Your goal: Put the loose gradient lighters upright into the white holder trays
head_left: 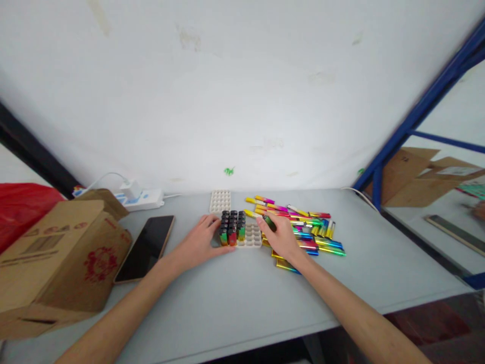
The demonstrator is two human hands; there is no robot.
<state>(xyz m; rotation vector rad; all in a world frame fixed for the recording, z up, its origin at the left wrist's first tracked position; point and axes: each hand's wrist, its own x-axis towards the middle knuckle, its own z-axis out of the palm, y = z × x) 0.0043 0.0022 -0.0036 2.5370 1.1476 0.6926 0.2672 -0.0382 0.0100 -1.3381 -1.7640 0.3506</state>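
Observation:
A white tray with rows of round holes (253, 236) lies on the table, its left part filled with several upright, shiny red, green and yellow tubes with black tops (232, 227). My left hand (202, 237) is wrapped around the tray's left side, thumb along the front edge and fingers behind the left row. Just above the right side of the tray, my right hand (279, 232) pinches a dark green tube (270, 223), partly hidden by the fingers. Beside and beyond that hand is a loose pile of shiny multicoloured tubes (325, 243).
Another white holed tray (220, 201) lies near the wall. On the left are a phone (146, 247), a cardboard box (64, 253) and a white power strip (146, 199). A blue metal frame (394, 134) bounds the table on the right.

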